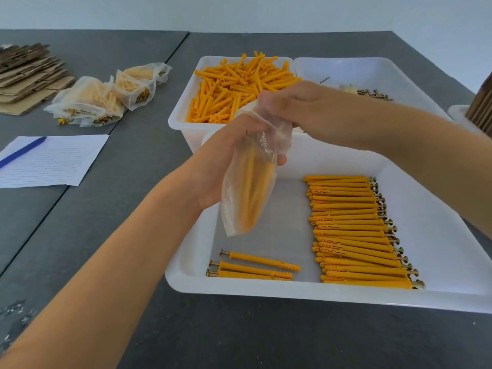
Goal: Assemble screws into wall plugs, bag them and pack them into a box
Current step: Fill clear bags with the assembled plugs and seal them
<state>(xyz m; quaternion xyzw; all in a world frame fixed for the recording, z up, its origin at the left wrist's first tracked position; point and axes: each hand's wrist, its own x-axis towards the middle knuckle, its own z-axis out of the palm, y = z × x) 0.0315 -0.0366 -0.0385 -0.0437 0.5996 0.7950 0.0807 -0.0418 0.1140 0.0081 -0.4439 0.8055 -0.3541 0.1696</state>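
Grey table, white tray, both hands, left, right, gripping plug-filled bag above it

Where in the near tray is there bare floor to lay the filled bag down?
Bare floor lies in the near tray between the three plugs at its front left and the long row on the right, under the bag; also right of the row. The row itself is packed.
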